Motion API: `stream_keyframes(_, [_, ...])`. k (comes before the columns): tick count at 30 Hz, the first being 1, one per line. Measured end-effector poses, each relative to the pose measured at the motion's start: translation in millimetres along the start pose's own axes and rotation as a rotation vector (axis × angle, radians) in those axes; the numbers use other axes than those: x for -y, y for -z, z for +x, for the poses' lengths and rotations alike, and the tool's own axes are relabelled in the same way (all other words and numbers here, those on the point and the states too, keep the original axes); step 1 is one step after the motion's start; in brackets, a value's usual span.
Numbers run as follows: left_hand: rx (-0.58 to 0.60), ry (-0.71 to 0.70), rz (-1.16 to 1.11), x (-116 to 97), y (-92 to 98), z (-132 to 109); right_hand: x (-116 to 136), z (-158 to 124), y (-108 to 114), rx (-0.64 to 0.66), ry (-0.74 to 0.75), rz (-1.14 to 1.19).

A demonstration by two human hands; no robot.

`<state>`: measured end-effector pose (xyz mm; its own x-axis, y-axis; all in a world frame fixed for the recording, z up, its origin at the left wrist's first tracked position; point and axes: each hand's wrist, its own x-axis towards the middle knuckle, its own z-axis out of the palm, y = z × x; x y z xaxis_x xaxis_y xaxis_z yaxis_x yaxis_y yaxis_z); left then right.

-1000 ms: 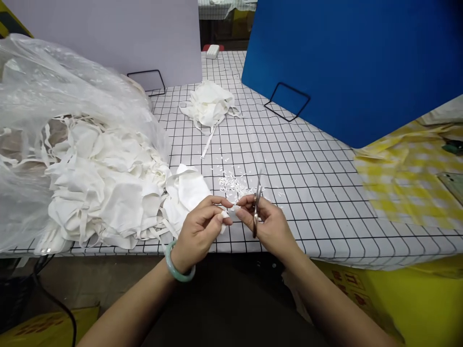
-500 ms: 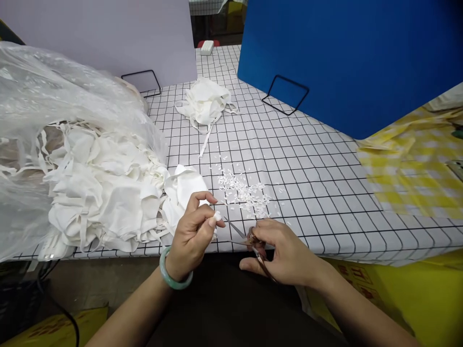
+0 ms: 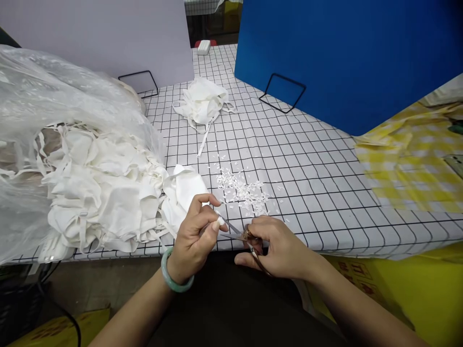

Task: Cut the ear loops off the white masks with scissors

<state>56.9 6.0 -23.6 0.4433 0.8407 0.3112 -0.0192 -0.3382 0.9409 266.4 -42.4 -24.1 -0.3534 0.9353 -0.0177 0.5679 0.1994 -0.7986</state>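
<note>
My left hand (image 3: 195, 236), with a green bangle on the wrist, pinches the end of a thin white strap (image 3: 219, 221) at the table's near edge. My right hand (image 3: 278, 248) is closed on a small pair of scissors (image 3: 237, 233). Their open blades point left and reach the strap end at my left fingertips. The strap belongs to a white cloth mask (image 3: 184, 190) lying just behind my left hand. A scatter of small white clippings (image 3: 242, 192) lies on the gridded tablecloth (image 3: 311, 168) beyond both hands.
A clear plastic bag (image 3: 54, 111) spilling a heap of white masks (image 3: 97, 193) fills the left. A small pile of masks (image 3: 202, 103) lies further back. A blue board (image 3: 347, 58) and a pale board (image 3: 108, 38) stand on wire stands. A yellow checked cloth (image 3: 408, 164) lies right.
My right hand dropped from holding the scissors upright beside the strap to lying low at the table edge, blades now pointing left at the strap end. The left hand stayed in place.
</note>
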Motion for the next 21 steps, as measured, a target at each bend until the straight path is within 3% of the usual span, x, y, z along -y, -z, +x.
stream_keyframes(21, [0.098, -0.028, 0.039, 2, -5.8, -5, 4, 7, -1, -0.021, -0.024, 0.020])
